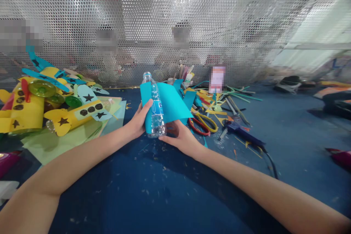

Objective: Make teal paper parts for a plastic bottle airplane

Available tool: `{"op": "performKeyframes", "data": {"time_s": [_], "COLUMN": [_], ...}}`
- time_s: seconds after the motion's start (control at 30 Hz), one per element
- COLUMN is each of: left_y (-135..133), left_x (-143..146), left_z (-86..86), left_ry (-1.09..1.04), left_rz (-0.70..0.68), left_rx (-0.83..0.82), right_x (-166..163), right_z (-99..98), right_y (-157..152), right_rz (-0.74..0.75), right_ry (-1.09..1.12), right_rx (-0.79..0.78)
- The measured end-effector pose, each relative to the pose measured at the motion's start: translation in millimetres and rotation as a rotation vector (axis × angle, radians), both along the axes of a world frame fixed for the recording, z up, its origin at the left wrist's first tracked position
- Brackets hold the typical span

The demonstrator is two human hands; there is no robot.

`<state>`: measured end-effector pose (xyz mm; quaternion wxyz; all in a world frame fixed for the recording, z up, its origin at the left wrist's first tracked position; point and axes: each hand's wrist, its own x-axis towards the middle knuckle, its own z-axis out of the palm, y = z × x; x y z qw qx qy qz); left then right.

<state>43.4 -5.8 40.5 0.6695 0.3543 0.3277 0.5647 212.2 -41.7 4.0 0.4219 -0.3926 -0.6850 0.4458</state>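
Observation:
A clear plastic bottle [158,120] stands nearly upright in front of me, with a sheet of turquoise paper [174,100] partly around it. My left hand [139,120] closes on the bottle's left side, its thumb over the paper's left edge. On the other side, my right hand [184,139] has its thumb at the bottle's base, and its fingers reach behind the paper's lower edge, partly hidden. The paper's right part flares away from the bottle.
Paper-and-bottle rocket models [79,115] lie on coloured sheets [61,140] at left. Scissors [204,124], a blue glue gun [245,133] and paper scraps lie at right. Behind the blue table [131,197] rises a perforated metal screen [153,14]. White flecks dot the tabletop.

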Motion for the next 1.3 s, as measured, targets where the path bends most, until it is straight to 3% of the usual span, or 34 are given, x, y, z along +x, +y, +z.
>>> {"op": "performKeyframes", "data": {"time_s": [0.4, 0.83, 1.07, 1.3], "left_y": [-6, -8, -7, -8], "left_x": [-3, 1, 1, 1], "left_z": [3.0, 6.6, 1.3, -2.7], "left_ry": [0.02, -0.025, 0.017, -0.006], "left_rz": [-0.167, -0.148, -0.105, -0.137], "left_rx": [0.062, -0.068, -0.049, -0.048], "right_x": [1, 1, 0, 3], "right_z": [-2.7, 4.5, -0.1, -1.2], "right_y": [-3, -4, -6, -5], "right_rz": [-0.129, -0.11, -0.22, -0.165], "right_ry": [0.04, -0.187, -0.34, -0.392], "right_rx": [0.066, 0.231, 0.401, 0.486]}}
